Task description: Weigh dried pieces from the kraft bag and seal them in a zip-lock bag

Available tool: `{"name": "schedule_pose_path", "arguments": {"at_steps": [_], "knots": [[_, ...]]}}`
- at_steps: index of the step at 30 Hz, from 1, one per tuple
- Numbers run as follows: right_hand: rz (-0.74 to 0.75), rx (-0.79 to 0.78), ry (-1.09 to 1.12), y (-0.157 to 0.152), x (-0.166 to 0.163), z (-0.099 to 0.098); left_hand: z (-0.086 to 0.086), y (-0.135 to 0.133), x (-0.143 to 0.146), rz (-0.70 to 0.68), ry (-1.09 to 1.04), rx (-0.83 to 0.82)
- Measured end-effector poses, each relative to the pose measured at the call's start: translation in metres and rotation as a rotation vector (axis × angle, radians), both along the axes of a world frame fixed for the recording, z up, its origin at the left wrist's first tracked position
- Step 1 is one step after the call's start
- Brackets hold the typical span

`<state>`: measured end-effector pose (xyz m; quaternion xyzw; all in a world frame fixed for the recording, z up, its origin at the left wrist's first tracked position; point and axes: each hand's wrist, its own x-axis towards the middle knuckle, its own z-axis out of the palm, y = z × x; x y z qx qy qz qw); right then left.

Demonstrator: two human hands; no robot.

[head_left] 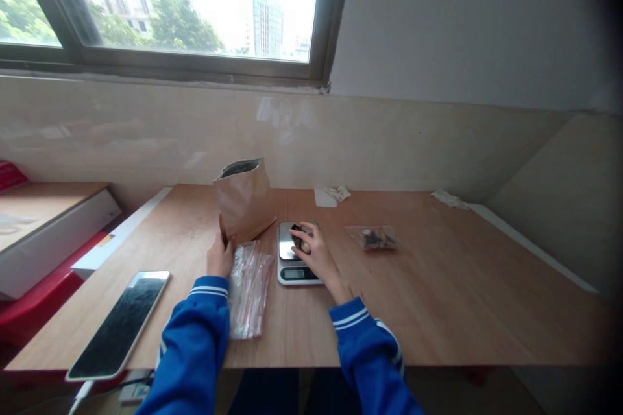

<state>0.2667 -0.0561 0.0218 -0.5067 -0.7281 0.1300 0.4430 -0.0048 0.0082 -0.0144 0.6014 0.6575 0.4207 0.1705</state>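
An open brown paper bag [243,204] with a silvery lining stands tilted on the table. My left hand [221,256] grips its lower left corner. Over the plate of a small digital kitchen scale [287,274], my right hand [316,253] has its fingers closed round a few small dark and pale pieces [305,247]. Whether these touch the plate I cannot tell, and their kind is unclear. A stack of clear zip bags [250,292] with red strips lies between my forearms. To the right of the scale is a filled clear bag [379,238] holding similar dark and pale pieces.
A phone [121,324] with a white cable lies at the table's left front. Crumpled tissue [338,193] on a white sheet [324,198] and another tissue [450,200] sit by the back wall. A second table [48,214] and a red stool [43,298] stand left.
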Motion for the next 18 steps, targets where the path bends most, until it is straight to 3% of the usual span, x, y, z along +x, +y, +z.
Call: {"name": "schedule_pose_path", "arguments": {"at_steps": [6,12,18], "knots": [[-0.015,0.054,0.078,0.002,-0.004,-0.005,0.001,-0.001,0.0,0.001,-0.038,-0.005],[-0.179,0.11,0.213,0.001,0.008,-0.013,0.002,0.0,-0.001,0.016,0.049,-0.042],[-0.01,0.052,0.189,-0.001,0.007,-0.014,0.001,0.001,-0.001,0.023,0.065,-0.007]]}}
